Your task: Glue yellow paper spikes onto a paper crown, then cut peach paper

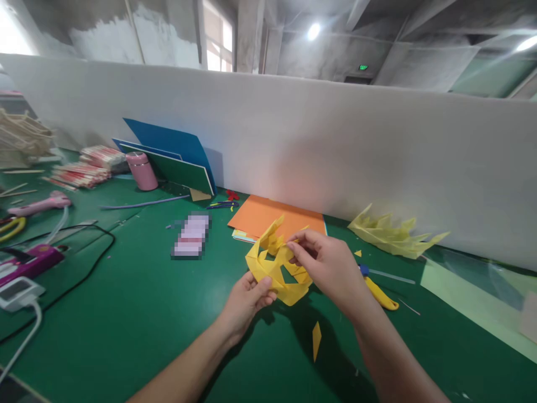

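- Head view: closest to the camera, bare forearms (394, 341) reach forward over the green table (168, 336).
- The yellow paper ring (296, 294) sits between the hands, raised above the table; neither is nearer, since both touch it.
- The left hand (247, 299) pinches its lower-left rim; the right hand (329, 263) pinches its upper part.
- It looks folded, spiky, with angular openings and no clear long axis.
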Demonstrator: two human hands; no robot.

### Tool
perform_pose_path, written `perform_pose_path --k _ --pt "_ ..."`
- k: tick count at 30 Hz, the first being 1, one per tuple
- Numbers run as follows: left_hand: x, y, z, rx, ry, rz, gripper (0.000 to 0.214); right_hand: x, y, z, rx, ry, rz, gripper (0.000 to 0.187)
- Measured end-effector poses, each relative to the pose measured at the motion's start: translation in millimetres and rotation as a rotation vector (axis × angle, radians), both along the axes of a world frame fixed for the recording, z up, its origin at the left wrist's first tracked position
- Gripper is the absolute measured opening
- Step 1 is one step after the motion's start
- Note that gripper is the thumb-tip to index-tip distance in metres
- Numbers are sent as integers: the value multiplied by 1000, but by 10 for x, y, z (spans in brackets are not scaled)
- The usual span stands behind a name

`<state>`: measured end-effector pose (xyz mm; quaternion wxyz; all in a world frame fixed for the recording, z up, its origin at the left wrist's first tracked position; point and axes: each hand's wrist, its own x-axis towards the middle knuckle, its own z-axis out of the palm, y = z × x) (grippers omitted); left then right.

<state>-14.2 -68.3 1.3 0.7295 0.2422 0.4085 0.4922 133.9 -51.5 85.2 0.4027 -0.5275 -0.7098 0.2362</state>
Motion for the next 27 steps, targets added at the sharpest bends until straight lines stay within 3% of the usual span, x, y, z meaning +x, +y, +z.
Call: perform_pose_path --k 11,27 --pt "3 5 -11 -80 -9 26 19 -23 -27 -20 -53 54 71 15" --pt "-19 5 26 -153 -206 111 12 -73 -42 -18 -51 41 94 14"
